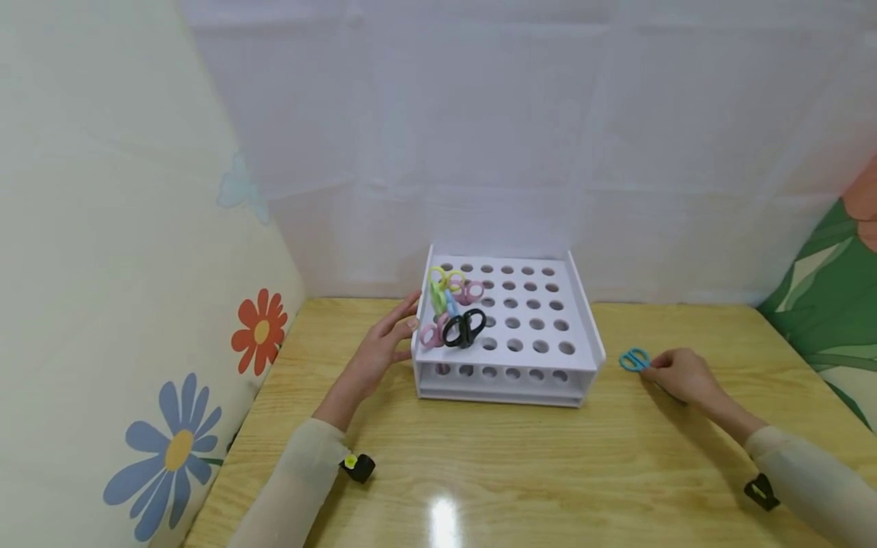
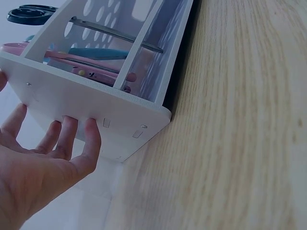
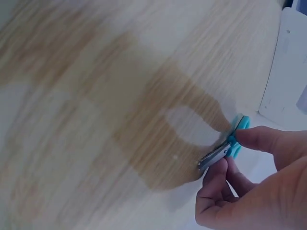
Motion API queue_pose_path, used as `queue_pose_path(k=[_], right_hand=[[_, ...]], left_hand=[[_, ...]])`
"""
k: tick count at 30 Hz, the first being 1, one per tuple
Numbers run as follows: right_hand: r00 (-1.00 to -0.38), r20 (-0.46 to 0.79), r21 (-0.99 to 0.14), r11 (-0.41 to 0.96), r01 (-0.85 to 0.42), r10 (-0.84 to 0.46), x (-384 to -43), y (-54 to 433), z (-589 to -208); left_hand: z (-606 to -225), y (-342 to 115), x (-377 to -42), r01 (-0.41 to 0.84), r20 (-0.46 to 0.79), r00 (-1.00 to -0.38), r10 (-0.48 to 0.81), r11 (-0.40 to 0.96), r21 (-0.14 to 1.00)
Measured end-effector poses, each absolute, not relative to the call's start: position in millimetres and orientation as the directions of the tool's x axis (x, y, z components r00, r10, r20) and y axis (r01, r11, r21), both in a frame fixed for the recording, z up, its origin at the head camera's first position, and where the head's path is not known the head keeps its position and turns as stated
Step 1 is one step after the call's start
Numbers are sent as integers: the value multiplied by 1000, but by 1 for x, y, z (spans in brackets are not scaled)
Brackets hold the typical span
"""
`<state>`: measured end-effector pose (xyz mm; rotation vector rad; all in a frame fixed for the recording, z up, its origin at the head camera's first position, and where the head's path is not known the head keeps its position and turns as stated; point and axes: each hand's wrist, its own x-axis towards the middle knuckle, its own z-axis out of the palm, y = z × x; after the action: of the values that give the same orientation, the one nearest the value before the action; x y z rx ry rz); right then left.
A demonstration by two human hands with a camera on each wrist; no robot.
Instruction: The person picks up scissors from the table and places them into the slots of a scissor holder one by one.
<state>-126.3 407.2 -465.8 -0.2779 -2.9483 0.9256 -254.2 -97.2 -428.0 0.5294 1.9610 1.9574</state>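
Observation:
My right hand [image 1: 685, 375] pinches a pair of small blue-handled scissors [image 1: 634, 359] between thumb and fingers, right of a white rack [image 1: 505, 365]. Up close in the right wrist view, the scissors [image 3: 242, 123] have their metal blades together, low over the table. The fingertips of my left hand [image 1: 378, 344] touch the rack's left side wall [image 2: 72, 98]. Several scissors stand in the rack's left holes, among them black-handled scissors [image 1: 464, 330] at the front and yellow-handled scissors [image 1: 437, 275] at the back. Pink, green and blue handles crowd between them.
Rows of round holes fill the rack's top panel, with a lower shelf beneath. The rack stands on a wooden table [image 1: 479, 449] before a white cloth backdrop [image 1: 411, 137]. Flower-patterned cloth [image 1: 176, 450] hangs at the left, leafy cloth [image 1: 832, 281] at the right.

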Motion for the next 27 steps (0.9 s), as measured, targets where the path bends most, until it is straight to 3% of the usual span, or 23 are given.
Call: queue_pose_path(k=[8, 17, 27], right_hand=[[-979, -42, -637, 750, 182, 202, -127, 409, -468], [-986, -45, -570, 806, 158, 161, -129, 404, -461], [-980, -52, -649, 739, 180, 192, -130, 405, -466]], left_hand=[[-428, -97, -253, 40, 37, -879, 475, -5, 999], [-427, -98, -254, 34, 33, -881, 471, -7, 999], [-427, -97, -253, 38, 40, -877, 479, -14, 999]])
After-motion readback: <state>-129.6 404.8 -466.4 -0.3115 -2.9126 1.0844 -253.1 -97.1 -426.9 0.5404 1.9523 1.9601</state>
